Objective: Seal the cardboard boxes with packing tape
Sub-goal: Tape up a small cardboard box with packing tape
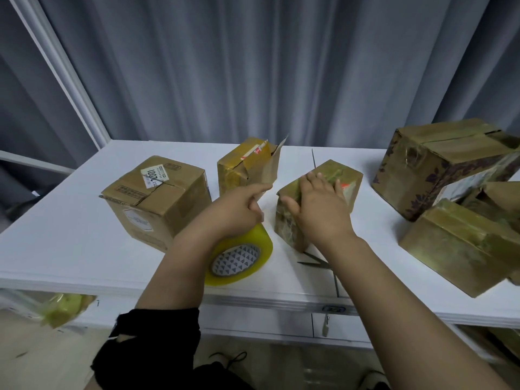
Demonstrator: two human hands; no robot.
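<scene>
yellow tape roll (242, 256), brown boxes (157, 198), white table (70, 237)

A plain parcel-packing workroom: a white table (70, 235) stands against grey pleated curtains (253, 66) beyond the fingers (318, 182). Taped cardboard boxes (157, 192) sit left and right of them, with a packing tape roll (239, 257) and scissors (318, 261) on their near side.

The left hand (239, 209) and wrist cover the upper part of the packing tape roll (244, 257), so whether the fingers grip it cannot be told. The right hand (318, 209) hides much of a small taped box (349, 177); its forearm covers the handles of the scissors (315, 261). A printed box (439, 170) runs off the right edge. The small print on a white label (156, 174) is unreadable.
</scene>
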